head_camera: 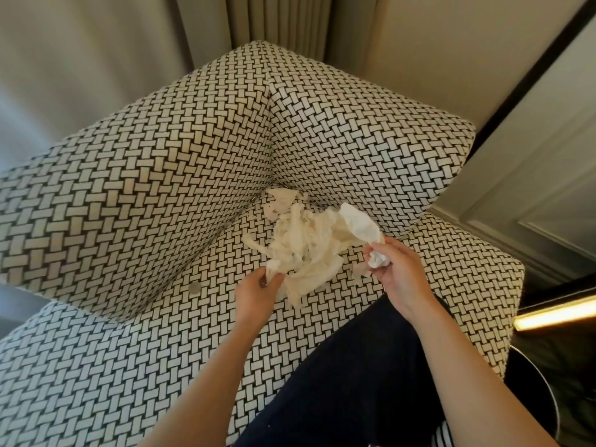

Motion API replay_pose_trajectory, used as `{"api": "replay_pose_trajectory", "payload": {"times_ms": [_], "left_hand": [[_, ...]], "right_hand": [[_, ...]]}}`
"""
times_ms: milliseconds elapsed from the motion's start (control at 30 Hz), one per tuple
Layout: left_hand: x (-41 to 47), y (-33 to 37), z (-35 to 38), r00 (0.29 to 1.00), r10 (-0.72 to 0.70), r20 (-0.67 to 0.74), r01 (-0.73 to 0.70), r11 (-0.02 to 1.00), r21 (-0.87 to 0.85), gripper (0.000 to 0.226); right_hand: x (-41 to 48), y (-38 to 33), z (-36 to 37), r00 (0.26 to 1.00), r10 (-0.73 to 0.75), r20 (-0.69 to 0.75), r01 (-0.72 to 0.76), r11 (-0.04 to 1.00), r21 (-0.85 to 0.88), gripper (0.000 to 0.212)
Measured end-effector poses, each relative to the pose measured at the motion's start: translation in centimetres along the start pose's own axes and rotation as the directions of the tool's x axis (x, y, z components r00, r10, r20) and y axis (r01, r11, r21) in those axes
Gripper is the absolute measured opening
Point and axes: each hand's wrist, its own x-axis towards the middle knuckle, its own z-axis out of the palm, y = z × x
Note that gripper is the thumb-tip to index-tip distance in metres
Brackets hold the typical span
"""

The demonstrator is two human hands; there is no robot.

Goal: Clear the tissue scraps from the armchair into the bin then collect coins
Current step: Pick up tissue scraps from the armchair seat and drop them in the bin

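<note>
On the armchair [129, 195] seat, left hand [258, 293] pinches the tissue scraps [303, 250], right hand [398, 272] apparently grips a crumpled wad [378, 259].

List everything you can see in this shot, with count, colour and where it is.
armchair: one, black-and-white basket-weave, fills the view
tissue scraps: one loose pile, cream, back corner of the seat
coin: one, grey, in the seat crease left of the hands
curtain: one, beige, behind the chair
light strip: one, glowing yellow, right of the chair
trouser leg: one, dark navy, over the seat front
left hand: one, pinches the pile's near edge
right hand: one, grips a white tissue wad
</note>
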Motion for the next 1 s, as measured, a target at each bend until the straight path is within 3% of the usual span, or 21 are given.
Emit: {"api": "replay_pose_trajectory", "payload": {"times_ms": [267,467,633,733,1000], "left_hand": [[0.3,3.9,-1.1,0.983,0.124,0.136,-0.123,0.992,-0.019,0.009],[-0.4,10.0,1.5,0.919,0.294,0.263,-0.318,0.947,0.052,0.025],[-2.4,16.6,6.3,0.794,0.447,0.411,-0.488,0.873,-0.007,0.007],[-3.8,20.0,10.3,0.706,0.486,0.515,-0.539,0.841,-0.053,0.015],[-9.1,26.6,21.1,0.490,0.511,0.706,-0.543,0.812,-0.211,0.024]], "right_hand": [[-0.3,-1.0,-1.8,0.999,0.020,-0.041,-0.010,0.971,0.240,0.011],[-1.5,-3.2,-6.1,0.992,-0.002,-0.128,0.038,0.959,0.282,0.012],[-3.0,-4.9,-13.3,0.951,-0.029,-0.307,0.090,0.978,0.186,0.015],[-4.3,-5.7,-17.9,0.897,-0.068,-0.436,0.123,0.987,0.100,0.012],[-7.8,-6.0,-27.8,0.764,-0.012,-0.646,0.127,0.983,0.132,0.013]]}}
